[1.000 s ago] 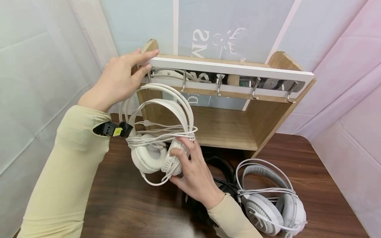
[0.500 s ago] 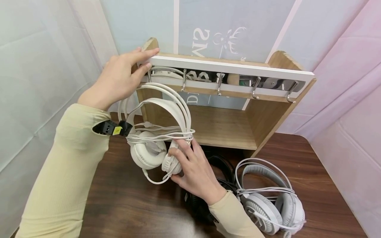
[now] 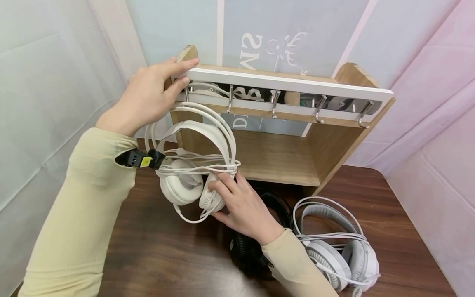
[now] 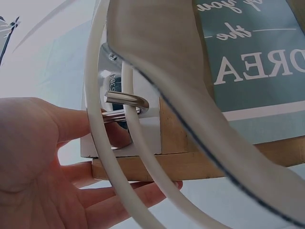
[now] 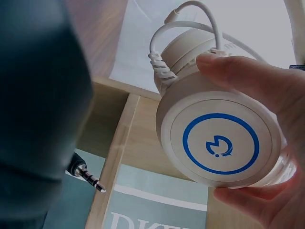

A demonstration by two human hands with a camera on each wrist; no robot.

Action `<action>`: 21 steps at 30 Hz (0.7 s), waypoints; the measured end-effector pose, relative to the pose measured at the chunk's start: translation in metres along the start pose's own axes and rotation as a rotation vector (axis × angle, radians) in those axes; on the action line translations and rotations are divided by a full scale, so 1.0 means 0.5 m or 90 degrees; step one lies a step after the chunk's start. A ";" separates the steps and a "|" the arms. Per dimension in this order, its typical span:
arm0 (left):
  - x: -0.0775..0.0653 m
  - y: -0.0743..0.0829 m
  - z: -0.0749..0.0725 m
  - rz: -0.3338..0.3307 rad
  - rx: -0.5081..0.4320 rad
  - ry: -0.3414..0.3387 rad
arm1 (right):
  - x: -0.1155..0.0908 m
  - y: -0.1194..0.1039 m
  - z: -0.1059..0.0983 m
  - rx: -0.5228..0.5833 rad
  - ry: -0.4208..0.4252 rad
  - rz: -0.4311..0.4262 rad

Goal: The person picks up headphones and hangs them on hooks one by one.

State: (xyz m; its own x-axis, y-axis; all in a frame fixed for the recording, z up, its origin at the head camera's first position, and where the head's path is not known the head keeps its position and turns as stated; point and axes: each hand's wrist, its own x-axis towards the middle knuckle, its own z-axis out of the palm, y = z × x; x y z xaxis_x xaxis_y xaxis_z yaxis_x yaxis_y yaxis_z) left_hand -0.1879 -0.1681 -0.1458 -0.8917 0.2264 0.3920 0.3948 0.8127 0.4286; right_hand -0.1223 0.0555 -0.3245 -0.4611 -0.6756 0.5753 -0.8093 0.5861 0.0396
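White headphones (image 3: 219,142), their cable wound in loops across the ear cups, hang at the left end of the hook rack. My right hand (image 3: 243,204) holds the right-hand ear cup (image 5: 221,138), which bears a blue ring logo, between thumb and fingers. My left hand (image 3: 148,93) grips the rack's left end, thumb at the front and fingers around the board. In the left wrist view, the metal hook (image 4: 127,100) crosses one of the twin headband tubes (image 4: 136,129), close to the thumb. The padded inner band (image 4: 162,71) hangs nearer the camera.
The wooden shelf (image 3: 274,159) carries a row of several hooks (image 3: 274,105). On the dark table (image 3: 167,255) lie black headphones (image 3: 248,251) and grey-white headphones (image 3: 334,255), to the right. Curtains stand at both sides.
My right hand and the white ear cups have shifted slightly left and up. My left hand keeps its grip on the rack's end.
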 end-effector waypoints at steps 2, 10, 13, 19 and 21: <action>-0.001 0.001 0.000 0.000 0.003 0.001 | 0.002 0.002 0.001 0.007 -0.006 -0.002; -0.003 0.001 0.000 -0.002 0.008 0.005 | 0.006 0.009 0.006 0.035 -0.017 0.005; -0.003 0.001 0.001 -0.002 0.008 0.008 | 0.009 0.012 0.008 0.050 -0.020 0.016; -0.001 0.000 0.002 -0.007 0.008 0.004 | 0.013 0.018 0.015 0.062 -0.024 0.023; 0.000 0.000 0.002 -0.010 0.008 0.002 | 0.014 0.020 0.017 0.060 -0.023 0.019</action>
State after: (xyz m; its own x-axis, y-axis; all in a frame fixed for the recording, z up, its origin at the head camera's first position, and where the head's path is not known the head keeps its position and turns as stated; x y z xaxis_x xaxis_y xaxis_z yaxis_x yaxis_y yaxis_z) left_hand -0.1880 -0.1676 -0.1464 -0.8966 0.2121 0.3886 0.3786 0.8224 0.4246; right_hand -0.1364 0.0527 -0.3270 -0.4967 -0.6752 0.5454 -0.8252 0.5621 -0.0556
